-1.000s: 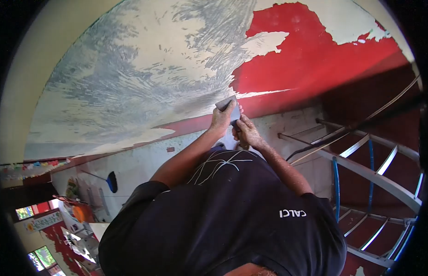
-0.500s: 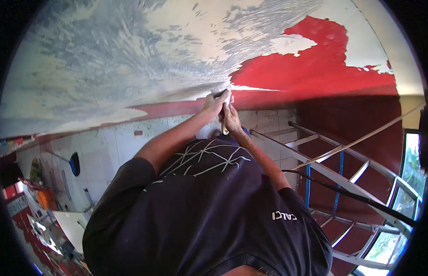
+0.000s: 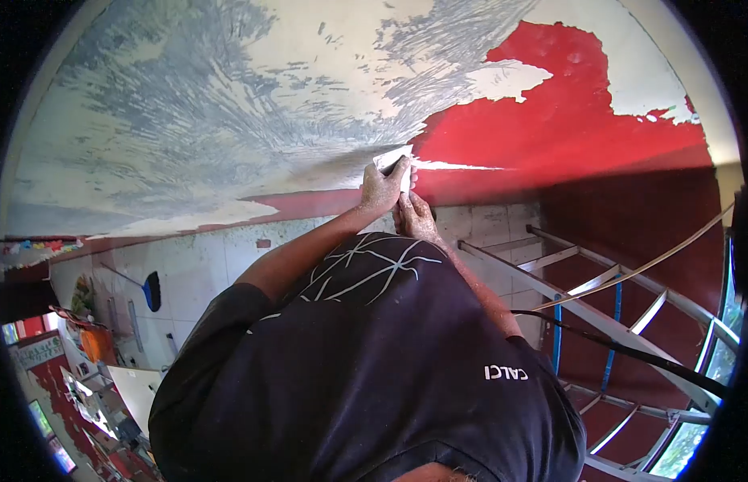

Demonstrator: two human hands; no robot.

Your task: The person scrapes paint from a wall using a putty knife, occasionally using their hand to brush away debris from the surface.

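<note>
Both of my hands are closed on a scraper (image 3: 392,158) with a wide pale blade, its upper edge against the wall (image 3: 229,104). Around the blade my left hand (image 3: 380,188) wraps its fingers, the thumb along its face. Lower down, my right hand (image 3: 419,218) grips the handle end, which is mostly hidden by the fingers. Pale dust coats both hands. To the left of the blade the wall is scratched grey and cream; to the right lies a patch of red paint (image 3: 551,88) with a ragged edge and a thin white streak.
A metal ladder (image 3: 579,313) leans at the right, crossed by a long pole (image 3: 671,259) and a dark cable (image 3: 631,347). White tiles (image 3: 201,257) cover the lower floor area. At the left are a broom (image 3: 152,291), an orange object (image 3: 97,344) and a white board (image 3: 135,394).
The view has shifted slightly, so the ladder sits further right. The scraper's blade is more tilted and shows more of its face. The handle's round end is now hidden.
</note>
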